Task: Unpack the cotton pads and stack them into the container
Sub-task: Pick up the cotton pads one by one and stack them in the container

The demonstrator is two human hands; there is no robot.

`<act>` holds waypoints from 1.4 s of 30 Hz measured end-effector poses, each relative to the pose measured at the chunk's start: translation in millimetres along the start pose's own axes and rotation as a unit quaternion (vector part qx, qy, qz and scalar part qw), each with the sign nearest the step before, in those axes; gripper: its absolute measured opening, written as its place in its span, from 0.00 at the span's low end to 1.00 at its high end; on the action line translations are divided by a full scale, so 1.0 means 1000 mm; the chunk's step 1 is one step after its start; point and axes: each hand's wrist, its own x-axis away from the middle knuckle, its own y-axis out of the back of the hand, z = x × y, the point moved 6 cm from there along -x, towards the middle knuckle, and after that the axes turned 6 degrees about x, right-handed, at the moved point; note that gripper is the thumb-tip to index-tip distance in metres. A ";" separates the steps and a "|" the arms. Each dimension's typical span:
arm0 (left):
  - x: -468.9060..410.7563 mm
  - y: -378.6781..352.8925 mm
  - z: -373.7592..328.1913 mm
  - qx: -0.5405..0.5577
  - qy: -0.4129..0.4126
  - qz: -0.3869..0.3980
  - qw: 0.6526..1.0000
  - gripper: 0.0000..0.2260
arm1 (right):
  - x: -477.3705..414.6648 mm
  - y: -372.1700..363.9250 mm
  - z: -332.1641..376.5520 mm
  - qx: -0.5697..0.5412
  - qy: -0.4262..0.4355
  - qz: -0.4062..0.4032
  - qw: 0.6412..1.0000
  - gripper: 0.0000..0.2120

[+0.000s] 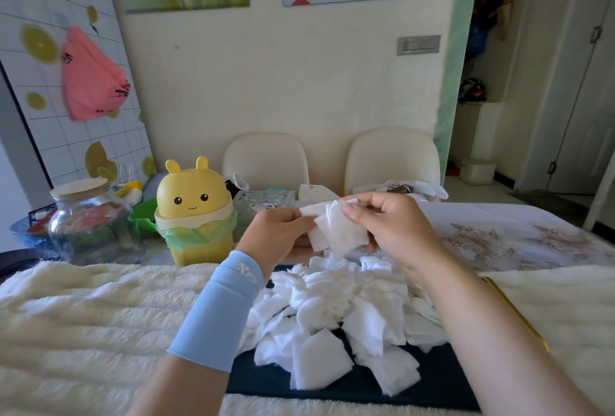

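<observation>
A fluffy cream blanket (83,309) is spreading across the whole foreground, and beyond it the worktop (519,232), covered with a floral cloth, is running back toward the wall. Two pale chairs (266,156) are standing side by side behind the worktop. A dark blue cloth (439,379) is lying on the blanket, and a loose pile of cotton pads (332,312) is sitting on it, the white squares overlapping at all angles.

At the left end of the worktop a yellow bin (196,202) with a cartoon face and a green liner is standing upright, and just beside it, farther left, a glass jar (90,219) is standing with its pale lid on.

Both forearms are reaching forward from the bottom edge and converging above the far end of the pile. The left forearm is wearing a light blue sleeve (216,309); the right forearm is bare. The left hand (273,232) is showing its back to the camera, its fingers curling round the left edge of a few held pads (339,229). The right hand (392,226) is bending at the wrist, its fingers folding over and, with the thumb, pinching the right side of the same small bunch. The held pads are hanging between the two hands, raised clear above the pile.
</observation>
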 end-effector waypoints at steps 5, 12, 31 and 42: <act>0.004 -0.007 0.000 0.048 0.019 0.028 0.998 0.08 | 0.000 0.003 -0.004 -0.065 -0.047 -0.027 0.996 0.09; 0.005 -0.017 0.002 0.071 0.024 0.060 0.995 0.10 | 0.003 0.003 0.006 -0.039 -0.032 -0.032 0.998 0.07; 0.005 -0.009 0.001 0.021 0.016 0.025 0.999 0.07 | 0.005 0.015 0.022 -0.029 0.009 0.051 0.998 0.09; 0.013 -0.021 -0.007 0.018 0.023 0.090 0.995 0.12 | 0.003 0.003 0.018 0.074 0.039 0.006 0.996 0.08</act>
